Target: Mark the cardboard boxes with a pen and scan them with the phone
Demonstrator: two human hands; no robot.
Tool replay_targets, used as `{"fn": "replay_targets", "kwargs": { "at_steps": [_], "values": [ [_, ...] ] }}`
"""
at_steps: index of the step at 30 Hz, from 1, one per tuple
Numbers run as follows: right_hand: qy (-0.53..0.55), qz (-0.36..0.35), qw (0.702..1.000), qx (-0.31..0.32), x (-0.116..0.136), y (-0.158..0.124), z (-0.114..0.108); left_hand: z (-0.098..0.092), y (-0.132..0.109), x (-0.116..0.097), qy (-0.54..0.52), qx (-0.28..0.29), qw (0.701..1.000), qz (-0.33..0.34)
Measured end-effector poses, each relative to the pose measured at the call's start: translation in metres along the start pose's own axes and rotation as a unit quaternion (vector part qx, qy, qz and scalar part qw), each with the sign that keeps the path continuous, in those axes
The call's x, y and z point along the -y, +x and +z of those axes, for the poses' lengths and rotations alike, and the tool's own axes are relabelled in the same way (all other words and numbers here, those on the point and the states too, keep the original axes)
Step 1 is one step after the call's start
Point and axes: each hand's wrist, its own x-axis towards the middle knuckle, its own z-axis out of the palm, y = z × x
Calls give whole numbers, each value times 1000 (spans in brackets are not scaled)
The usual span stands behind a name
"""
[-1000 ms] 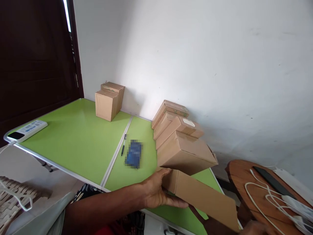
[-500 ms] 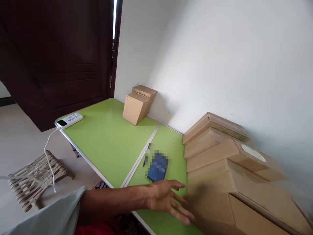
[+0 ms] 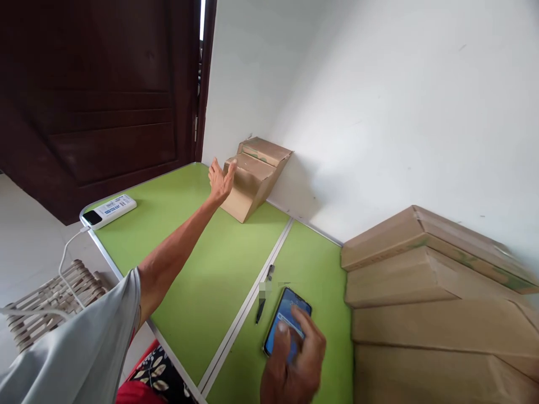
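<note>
Phone (image 3: 290,314): lay flat on the green surface (image 3: 202,269), screen lit, just left of the flat box stack (image 3: 421,292).
Right hand (image 3: 295,365): laid over the phone's near end, fingertips on the screen; clasped or merely pressed, impossible to tell.
Left hand (image 3: 220,180): spread wide, gripping nothing, stretched far left of the stack at the small boxes (image 3: 252,177); contact unclear.
Pen (image 3: 261,300): left of the stack, just past the phone.
Risk: judged likeliest, with two reaches split apart, a careless palm tipping the upper small box, or a stray press skidding the phone into the pen.
</note>
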Motion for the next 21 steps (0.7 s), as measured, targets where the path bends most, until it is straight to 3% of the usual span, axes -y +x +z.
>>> {"fn": "replay_targets", "kwargs": {
  "at_steps": [3,5,8,11,14,18,21],
  "values": [
    [82,63,993,62,16,52,47,2,23,-2,23,21,1000,6],
    [198,110,970,90,24,95,78,2,25,-3,33,30,999,-1],
    [266,127,947,129,34,154,121,-3,10,-5,30,30,999,-7],
    [320,169,916,171,40,185,145,-22,-21,0,0,50,999,0],
    [360,214,885,204,37,181,143,-50,-58,16,-42,96,994,-9],
    [381,271,860,204,28,143,122,-84,-109,42,-84,142,985,-52],
    [395,273,855,197,31,112,103,-99,-152,49,-98,147,983,-57]
  ]
}}
